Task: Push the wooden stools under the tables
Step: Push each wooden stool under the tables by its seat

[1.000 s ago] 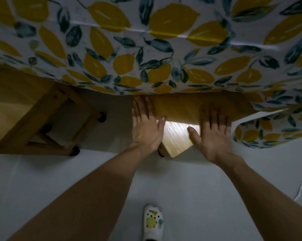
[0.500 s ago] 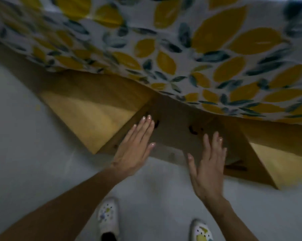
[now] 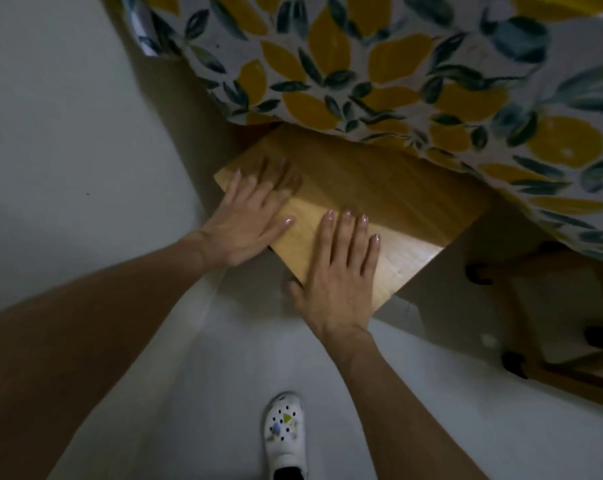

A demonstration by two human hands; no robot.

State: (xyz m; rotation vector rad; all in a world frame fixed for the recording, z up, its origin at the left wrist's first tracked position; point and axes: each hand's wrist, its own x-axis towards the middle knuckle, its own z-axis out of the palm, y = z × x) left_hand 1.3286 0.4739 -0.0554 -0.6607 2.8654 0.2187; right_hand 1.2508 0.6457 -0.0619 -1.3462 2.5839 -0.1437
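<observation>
A wooden stool (image 3: 390,199) with a square light-wood seat stands partly under the table, its far edge beneath the lemon-print tablecloth (image 3: 379,64). My left hand (image 3: 248,216) lies flat on the seat's near-left corner, fingers spread. My right hand (image 3: 338,271) rests flat on the seat's near edge, fingers pointing toward the table. Neither hand grips anything. The stool's legs are hidden below the seat.
Another wooden stool (image 3: 549,323), with black-tipped legs, sits further under the table at the right. The pale floor (image 3: 68,133) stretches to the left and toward me. My white shoe (image 3: 286,434) stands on the floor below my hands.
The view has swung left from the first stool to this one. Both hands left that stool, hovered, and now lie flat on this seat.
</observation>
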